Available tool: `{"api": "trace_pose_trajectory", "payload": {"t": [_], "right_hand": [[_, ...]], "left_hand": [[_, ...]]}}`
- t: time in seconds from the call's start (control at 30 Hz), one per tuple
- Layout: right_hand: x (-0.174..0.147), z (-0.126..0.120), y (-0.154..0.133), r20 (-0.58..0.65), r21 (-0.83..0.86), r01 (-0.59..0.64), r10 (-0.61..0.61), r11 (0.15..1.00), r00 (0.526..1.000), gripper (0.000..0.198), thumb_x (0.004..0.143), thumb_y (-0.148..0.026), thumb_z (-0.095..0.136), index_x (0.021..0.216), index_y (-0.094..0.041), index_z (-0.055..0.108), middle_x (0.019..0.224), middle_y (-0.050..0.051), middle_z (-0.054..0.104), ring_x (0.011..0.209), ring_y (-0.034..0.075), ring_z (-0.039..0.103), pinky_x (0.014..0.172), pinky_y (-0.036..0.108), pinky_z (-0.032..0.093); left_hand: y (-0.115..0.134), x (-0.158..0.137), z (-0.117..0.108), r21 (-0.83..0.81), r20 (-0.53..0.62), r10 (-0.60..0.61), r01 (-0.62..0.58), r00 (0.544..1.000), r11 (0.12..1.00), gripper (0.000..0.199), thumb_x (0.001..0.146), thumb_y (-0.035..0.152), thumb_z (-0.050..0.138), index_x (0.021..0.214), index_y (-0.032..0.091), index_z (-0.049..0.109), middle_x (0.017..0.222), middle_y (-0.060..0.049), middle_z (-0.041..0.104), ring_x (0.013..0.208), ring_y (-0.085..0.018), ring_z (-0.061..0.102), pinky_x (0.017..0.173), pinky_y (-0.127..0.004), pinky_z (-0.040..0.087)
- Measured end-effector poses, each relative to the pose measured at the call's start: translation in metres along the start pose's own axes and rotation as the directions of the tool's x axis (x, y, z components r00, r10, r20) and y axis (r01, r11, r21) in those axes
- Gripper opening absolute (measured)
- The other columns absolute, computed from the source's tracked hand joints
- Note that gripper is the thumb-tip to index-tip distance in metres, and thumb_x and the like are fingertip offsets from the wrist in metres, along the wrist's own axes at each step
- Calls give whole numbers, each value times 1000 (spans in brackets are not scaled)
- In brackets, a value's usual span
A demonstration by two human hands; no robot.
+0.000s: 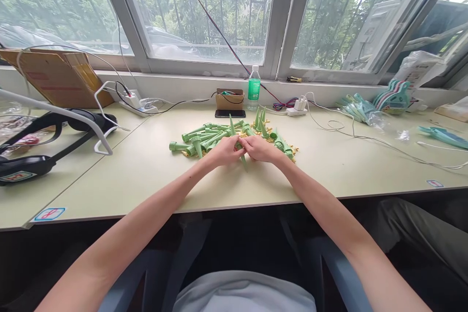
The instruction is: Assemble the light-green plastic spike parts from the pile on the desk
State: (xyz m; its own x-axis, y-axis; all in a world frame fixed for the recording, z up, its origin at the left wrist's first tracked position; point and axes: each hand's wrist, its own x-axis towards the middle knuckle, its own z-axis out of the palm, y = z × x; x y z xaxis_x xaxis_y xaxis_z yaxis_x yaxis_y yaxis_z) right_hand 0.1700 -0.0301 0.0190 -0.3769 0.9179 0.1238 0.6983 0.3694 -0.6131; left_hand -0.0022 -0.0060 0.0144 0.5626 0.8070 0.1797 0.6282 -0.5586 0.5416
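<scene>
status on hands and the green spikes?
Left hand and right hand together, both shut on one green spike. Pile of green spikes just behind on table. Nothing in the way.

This looks like a small assembly workroom rather than a home; a long pale worktable runs under barred windows; a heap of identical green plastic spikes lies on it; numbered stickers mark the seats; power strips, a cardboard box and bagged parts, perhaps clips, line the sill.
</scene>
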Motion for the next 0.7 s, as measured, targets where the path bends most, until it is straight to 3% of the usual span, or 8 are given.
{"api": "trace_pose_trajectory", "payload": {"t": [0.7], "right_hand": [[3,1,4,-4,-24,36,-36,999,999,49,110,-35,31,68,-19,51,64,2,56,59,14,48,63,29,35]], "left_hand": [[-1,1,0,3,7,4,-4,1000,1000,21,83,38,61,79,22,48,71,-1,64,66,-18,61,58,-27,42]]}}
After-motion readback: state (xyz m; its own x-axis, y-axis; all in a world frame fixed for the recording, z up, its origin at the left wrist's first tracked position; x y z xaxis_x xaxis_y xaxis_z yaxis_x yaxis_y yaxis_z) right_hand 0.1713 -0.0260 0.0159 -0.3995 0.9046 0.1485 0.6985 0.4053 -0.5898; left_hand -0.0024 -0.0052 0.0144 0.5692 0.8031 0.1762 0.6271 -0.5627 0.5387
